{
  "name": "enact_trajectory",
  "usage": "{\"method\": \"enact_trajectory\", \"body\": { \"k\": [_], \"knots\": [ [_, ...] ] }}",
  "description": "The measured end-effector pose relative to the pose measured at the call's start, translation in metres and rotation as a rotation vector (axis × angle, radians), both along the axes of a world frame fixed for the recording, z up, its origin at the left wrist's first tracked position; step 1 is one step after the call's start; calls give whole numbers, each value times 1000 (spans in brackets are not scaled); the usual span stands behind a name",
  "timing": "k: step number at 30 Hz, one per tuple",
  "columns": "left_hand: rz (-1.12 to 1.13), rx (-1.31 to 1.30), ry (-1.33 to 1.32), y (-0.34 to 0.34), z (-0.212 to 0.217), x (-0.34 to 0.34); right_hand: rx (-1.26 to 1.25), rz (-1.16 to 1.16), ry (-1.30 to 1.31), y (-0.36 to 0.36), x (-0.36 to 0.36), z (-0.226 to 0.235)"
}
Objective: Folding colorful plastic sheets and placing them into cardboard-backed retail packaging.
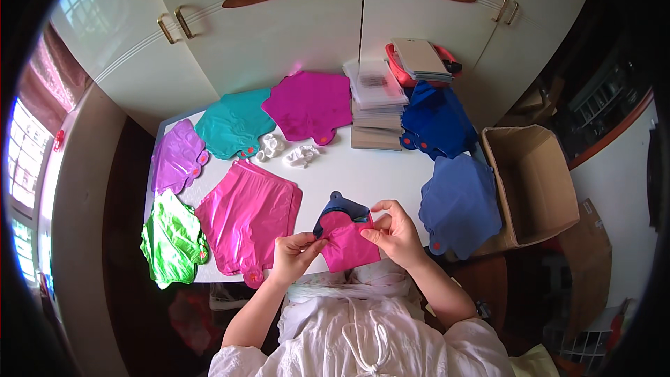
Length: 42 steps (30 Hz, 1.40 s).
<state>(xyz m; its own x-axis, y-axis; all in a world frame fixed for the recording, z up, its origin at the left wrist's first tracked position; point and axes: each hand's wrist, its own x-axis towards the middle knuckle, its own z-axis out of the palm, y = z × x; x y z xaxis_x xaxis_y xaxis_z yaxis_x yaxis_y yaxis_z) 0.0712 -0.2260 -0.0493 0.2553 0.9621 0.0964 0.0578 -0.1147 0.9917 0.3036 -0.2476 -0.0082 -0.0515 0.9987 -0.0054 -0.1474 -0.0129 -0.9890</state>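
Above the near edge of the table, a folded pink foil piece [349, 244] with a dark blue layer [342, 204] at its top, like a flat uninflated foil balloon, is held between both hands. My left hand [296, 255] pinches its left edge. My right hand [396, 234] grips its upper right edge between thumb and fingers. Left of my left hand lies a large stack of pink foil sheets [251, 216] with a rounded tab. Beyond it are two small white ribbon bundles [270, 146]. A slate-blue foil stack [459, 204] lies right of my right hand.
Around the white table [370, 173] lie foil stacks in green [173, 237], lilac [178, 157], teal [236, 124], magenta [310, 105] and royal blue [438, 122]. Card sheets [378, 115] are piled at the back. A cardboard box [534, 181] stands right; white cabinets [279, 28] rise behind.
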Motion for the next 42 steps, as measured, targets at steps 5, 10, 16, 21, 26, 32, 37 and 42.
{"method": "enact_trajectory", "body": {
  "k": [5,10,16,21,26,32,37,42],
  "knots": [
    [-57,-1,126,3,7,-5,-22,133,-145,11,8,4],
    [-87,-252,-226,18,10,1,12,128,-334,19,8,10],
    [-133,-359,-171,42,5,4,-22,105,-225,42,13,-5],
    [-151,-317,113,59,4,12,-3,178,-600,69,29,-12],
    [-122,-46,570,70,9,20,8,236,-683,88,33,-31],
    [-152,195,615,77,-9,20,179,351,-800,109,35,-39],
    [-157,259,641,70,-3,21,275,384,-925,109,35,-38],
    [-182,682,830,56,-3,22,607,331,-968,107,40,-54]
  ]
}}
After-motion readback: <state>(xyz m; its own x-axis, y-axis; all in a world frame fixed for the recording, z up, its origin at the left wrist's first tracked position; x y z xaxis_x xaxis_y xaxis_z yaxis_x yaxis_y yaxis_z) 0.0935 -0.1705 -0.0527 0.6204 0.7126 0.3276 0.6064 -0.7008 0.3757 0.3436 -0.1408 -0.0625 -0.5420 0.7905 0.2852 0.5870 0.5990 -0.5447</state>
